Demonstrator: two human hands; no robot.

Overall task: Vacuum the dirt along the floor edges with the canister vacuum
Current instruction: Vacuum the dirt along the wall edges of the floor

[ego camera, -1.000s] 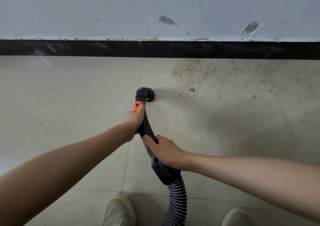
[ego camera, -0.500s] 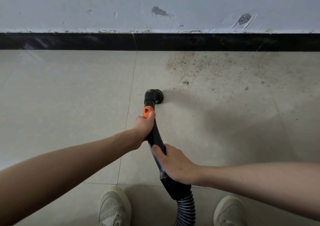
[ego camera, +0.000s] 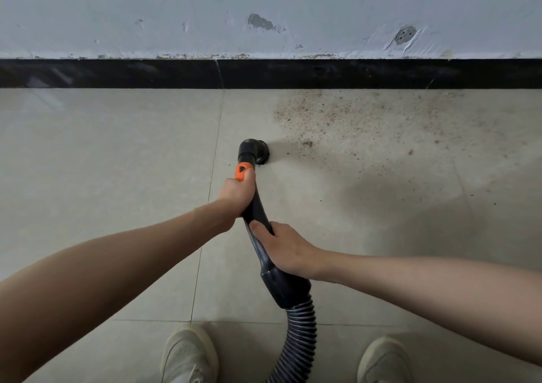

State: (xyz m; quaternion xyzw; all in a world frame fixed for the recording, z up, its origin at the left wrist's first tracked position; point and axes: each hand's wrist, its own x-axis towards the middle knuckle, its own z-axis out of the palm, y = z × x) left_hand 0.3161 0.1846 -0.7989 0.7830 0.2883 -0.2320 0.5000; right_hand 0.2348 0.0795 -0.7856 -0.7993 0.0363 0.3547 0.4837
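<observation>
the tiled floor [ego camera: 102, 177] fills most of the view, pale beige with thin grout lines; along its far edge runs a black skirting board [ego camera: 117, 73], and above this stands a grey-white wall [ego camera: 176, 1] with chipped paint; a wide patch of brown dirt [ego camera: 366, 119] lies on the floor against the far edge, to the right of the middle, and it becomes thin toward the near side; the ribbed vacuum hose [ego camera: 302, 333] rises from the near edge, between two pale sneakers [ego camera: 189, 353], and joins the black curved handle tube [ego camera: 258, 209]; the right hand [ego camera: 289, 249] is wrapped around the lower part of this tube, fingers curled over it; the left hand [ego camera: 239, 192] grips the tube higher, with the thumb just beside an orange button [ego camera: 242, 171]; the round brush nozzle [ego camera: 253, 151] at the tip touches the floor, just at the left border of the dirt, apart from the skirting board.
</observation>
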